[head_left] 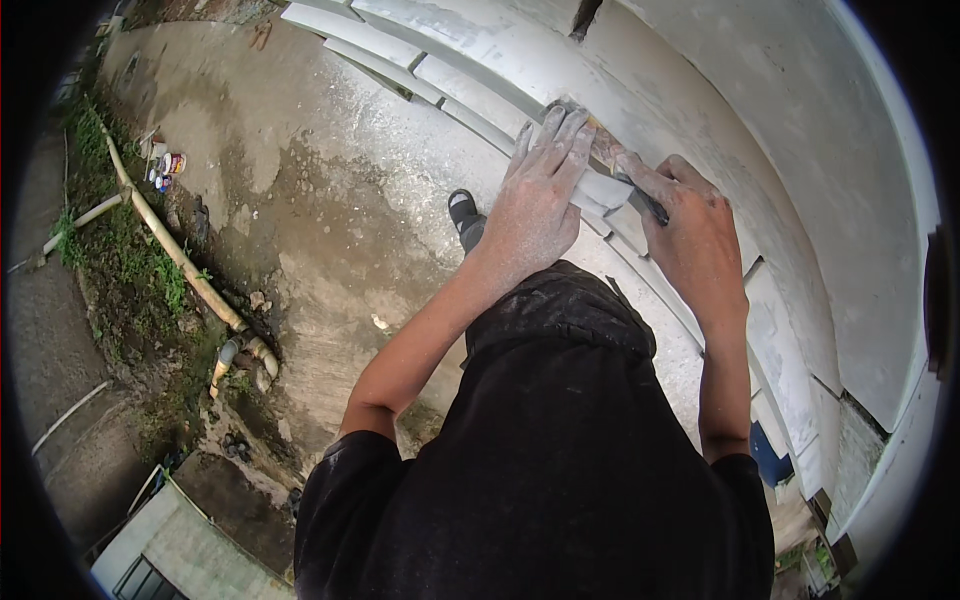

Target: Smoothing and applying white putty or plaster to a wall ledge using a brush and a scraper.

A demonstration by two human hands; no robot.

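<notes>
My left hand (545, 175), dusted with white powder, lies with its fingers stretched over the edge of a long white ledge (480, 60). Just beside its thumb is a white, block-like piece (601, 192), partly covered by the hand. My right hand (690, 210) is closed around a black-handled tool (650, 203); its working end is hard to make out near the white piece. The right index finger points toward the left fingertips. Between the two hands shows a brownish patch (603, 147) on the ledge, and I cannot tell what it is.
White panels with gaps run along the right, below a large pale wall (800, 120). Powder-splashed concrete (300, 180) spreads to the left, with my sandalled foot (463, 208) on it. Farther left are a long pipe (180, 258), plants and small tubs (173, 163).
</notes>
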